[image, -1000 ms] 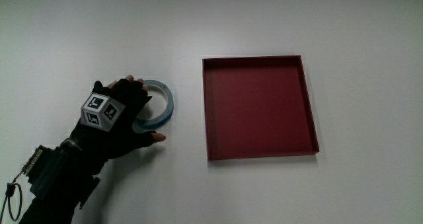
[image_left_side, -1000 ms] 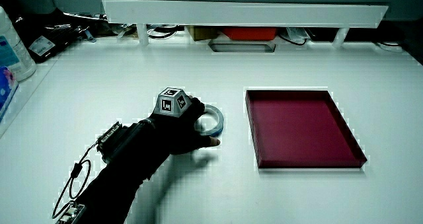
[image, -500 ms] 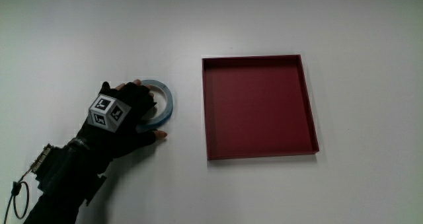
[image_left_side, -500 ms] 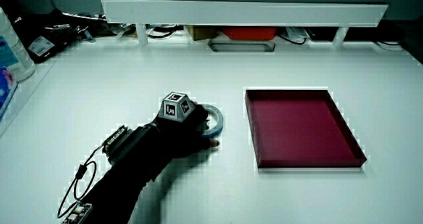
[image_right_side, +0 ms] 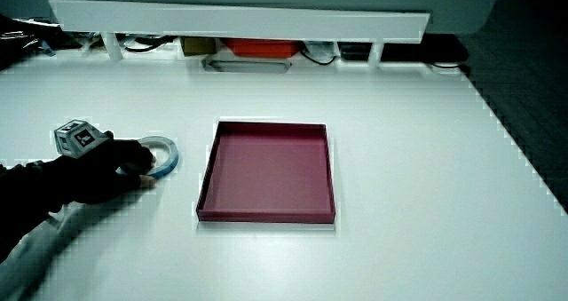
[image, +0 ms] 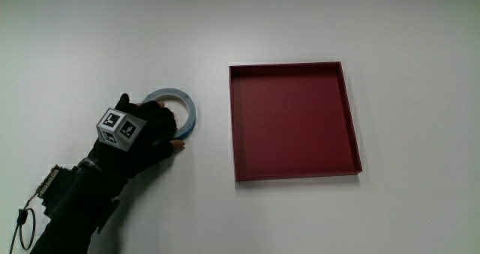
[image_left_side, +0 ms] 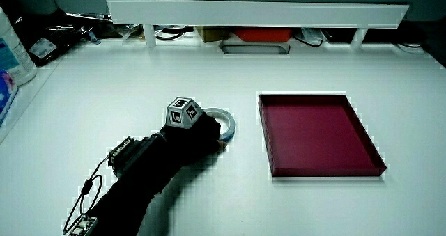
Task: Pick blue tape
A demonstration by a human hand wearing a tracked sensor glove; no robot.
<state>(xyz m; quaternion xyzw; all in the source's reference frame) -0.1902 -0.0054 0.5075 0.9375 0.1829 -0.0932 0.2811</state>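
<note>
- Blue tape (image: 182, 109) lies flat on the white table (image: 420, 209), beside the red tray (image: 292, 119) but clear of it, not in it.
- I have the hand (image: 142, 130) over the part of the roll nearest the person; fingers curl onto its rim and a bare fingertip (image: 178, 144) shows at the roll's outer edge.
- Grip: looks like a closing pinch on the ring, but I can't tell if it is truly clamped; contact points sit under the glove.
- Progress, my read: reach is done, grasp is starting or just made, lift is not done. The roll looks to rest on the table in both side views (image_left_side: 224, 120) (image_right_side: 163, 152).
- Left to do: firm up the hold and raise the roll off the surface.
- Hidden: about half the ring is covered by the glove in the main view, and I can't place the thumb.
- The cube (image: 118, 127) on the back of the hand blocks the knuckles.
- The forearm (image_left_side: 132, 177) is cut off at the picture's edge.
- Clutter by the low partition (image_left_side: 258, 13) is too small to name.
- Tray looks empty.
</note>
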